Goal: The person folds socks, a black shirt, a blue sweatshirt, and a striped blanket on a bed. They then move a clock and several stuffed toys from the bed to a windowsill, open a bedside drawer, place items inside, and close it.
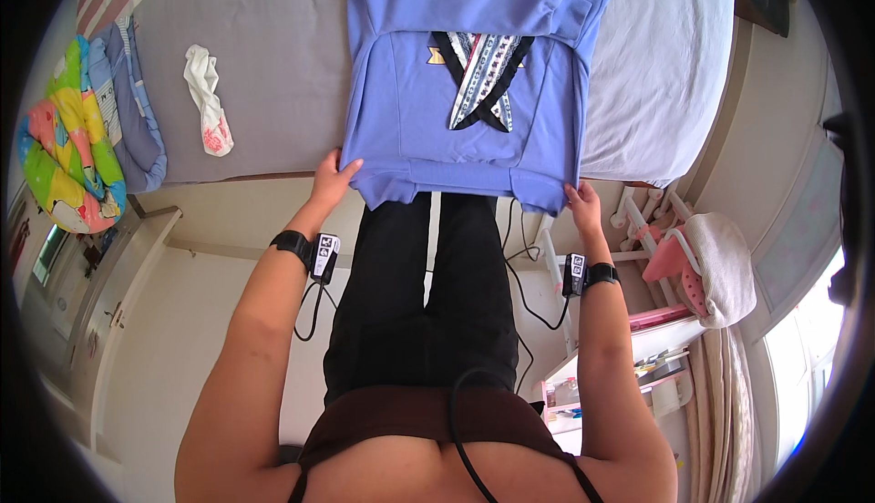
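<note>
A periwinkle-blue sweatshirt [451, 100] lies spread on the bed, its ribbed hem towards me and hanging a little over the bed's edge. My left hand [335, 178] grips the hem's left corner between thumb and fingers. At the hem's right corner, my right hand [581, 204] pinches the fabric. A patterned scarf-like trim with black edging [489, 79] lies crossed on the middle of the sweatshirt. The upper part of the garment, with a sleeve folded across it, runs out of the top of the view.
The bed's grey sheet [273, 93] stretches to both sides. A crumpled white cloth with red print [208, 103] lies left of the sweatshirt, and a colourful quilt [75, 141] is bunched at the far left. A chair with a pink back [673, 267] stands at right; black cables hang near my legs.
</note>
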